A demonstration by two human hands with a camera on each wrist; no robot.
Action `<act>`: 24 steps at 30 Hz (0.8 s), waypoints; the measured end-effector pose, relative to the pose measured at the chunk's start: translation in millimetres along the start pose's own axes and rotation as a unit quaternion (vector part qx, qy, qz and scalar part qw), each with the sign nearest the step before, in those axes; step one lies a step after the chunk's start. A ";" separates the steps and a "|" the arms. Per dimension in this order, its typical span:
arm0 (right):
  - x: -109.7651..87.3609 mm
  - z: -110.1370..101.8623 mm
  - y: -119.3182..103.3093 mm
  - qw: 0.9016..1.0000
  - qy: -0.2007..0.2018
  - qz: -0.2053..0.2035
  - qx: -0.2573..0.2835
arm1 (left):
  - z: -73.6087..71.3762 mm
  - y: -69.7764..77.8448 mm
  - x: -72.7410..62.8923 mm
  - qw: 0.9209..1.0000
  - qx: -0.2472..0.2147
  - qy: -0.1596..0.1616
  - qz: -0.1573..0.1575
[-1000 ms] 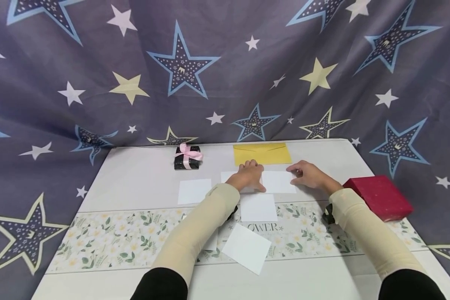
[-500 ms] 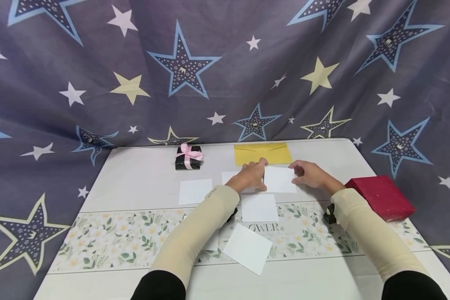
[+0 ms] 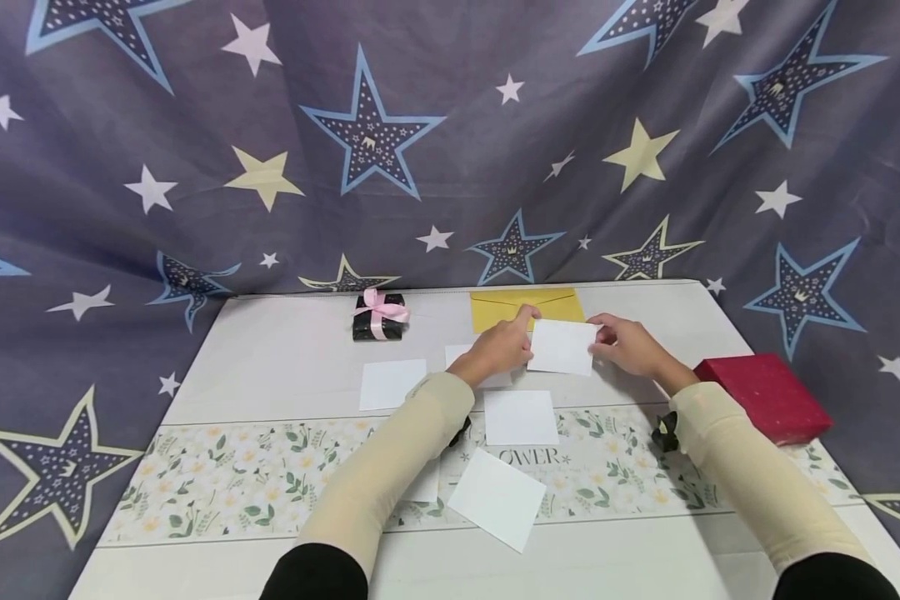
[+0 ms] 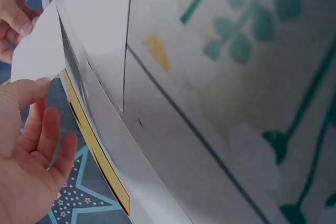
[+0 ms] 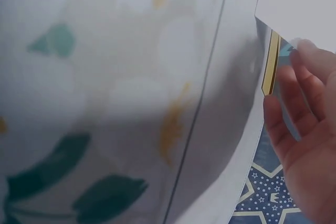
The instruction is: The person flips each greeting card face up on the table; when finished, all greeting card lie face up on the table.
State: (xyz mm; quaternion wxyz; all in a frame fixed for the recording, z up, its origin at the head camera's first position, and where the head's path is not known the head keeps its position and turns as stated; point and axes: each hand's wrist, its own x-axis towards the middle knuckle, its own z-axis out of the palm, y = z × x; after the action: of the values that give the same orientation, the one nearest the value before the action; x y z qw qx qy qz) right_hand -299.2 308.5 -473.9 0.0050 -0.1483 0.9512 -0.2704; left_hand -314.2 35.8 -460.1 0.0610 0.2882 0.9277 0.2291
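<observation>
A white paper card is held up off the table in front of the yellow envelope, covering part of its lower edge. My left hand pinches the card's left edge between thumb and fingers. On the opposite edge, my right hand pinches it too. In the left wrist view, the card spans both hands, with the left thumb on its near side. The right wrist view has the card at the right thumb tip. Another white card lies partly hidden behind my left hand.
Other white cards lie nearer: one at left, one at centre, one turned askew and one half under my left sleeve. A black gift box with pink ribbon stands far left, a red box at right.
The card between my hands has come up off the table, first at its right side, and moved slightly away towards the envelope. Both hands rose with it.
</observation>
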 end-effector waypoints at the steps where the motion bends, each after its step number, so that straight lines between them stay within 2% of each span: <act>1: -0.4 -0.6 0.1 1.000 0.006 -0.007 0.001 | -0.2 -0.1 -0.1 1.000 0.000 0.006 0.002; 9: -4.8 -5.3 -3.1 0.999 0.028 -0.032 0.002 | -0.7 -4.7 -2.7 1.000 -0.016 0.016 -0.012; 13: -6.6 -8.2 -4.1 0.999 0.031 -0.041 0.017 | -2.4 -8.1 -4.4 1.000 0.006 0.015 0.007; 17: -6.9 -9.8 -4.1 0.997 0.036 -0.051 0.036 | -1.6 -11.7 -5.2 0.999 0.022 0.028 0.022; 24: -15.0 -12.2 -3.8 0.995 0.029 -0.022 0.091 | 1.1 -12.8 -3.2 0.997 0.018 0.063 0.031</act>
State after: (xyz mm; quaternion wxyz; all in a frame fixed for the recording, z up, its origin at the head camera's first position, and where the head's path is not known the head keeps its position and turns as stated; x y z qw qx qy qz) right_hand -284.8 316.0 -462.5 -0.0149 -0.1599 0.9189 -0.3604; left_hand -317.9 25.1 -467.1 -0.0094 0.3028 0.9243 0.2322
